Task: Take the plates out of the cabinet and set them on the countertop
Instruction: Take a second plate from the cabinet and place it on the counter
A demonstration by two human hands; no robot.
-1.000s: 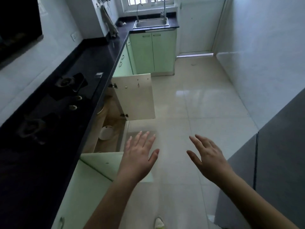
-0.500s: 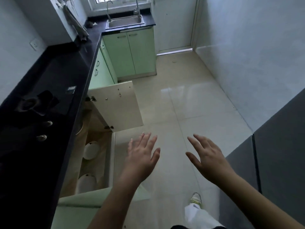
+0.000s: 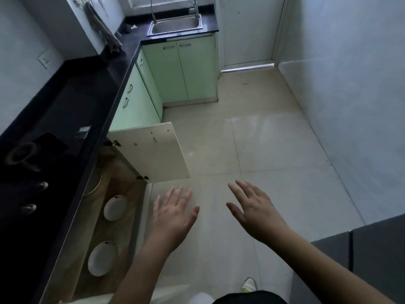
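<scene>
The lower cabinet [image 3: 122, 244] under the black countertop [image 3: 72, 110] stands open at the left. Two white plates lie on its wooden floor: one [image 3: 115, 207] further in, one [image 3: 102, 258] nearer me. The rim of a third plate [image 3: 94, 187] shows under the counter edge, mostly hidden. My left hand [image 3: 174, 218] hovers over the floor just right of the cabinet opening, fingers spread, holding nothing. My right hand [image 3: 254, 210] hovers to its right, also spread and holding nothing.
The cabinet's far door [image 3: 153, 152] swings out over the tiled floor [image 3: 263, 161]. A gas hob [image 3: 24, 159] with knobs sits in the countertop at left. A steel sink [image 3: 176, 24] lies at the far end. A grey appliance [image 3: 372, 255] stands at right.
My view has moved forward and turned down toward the cabinet, bringing both plates into sight. Both hands have stayed spread in front of me, holding nothing.
</scene>
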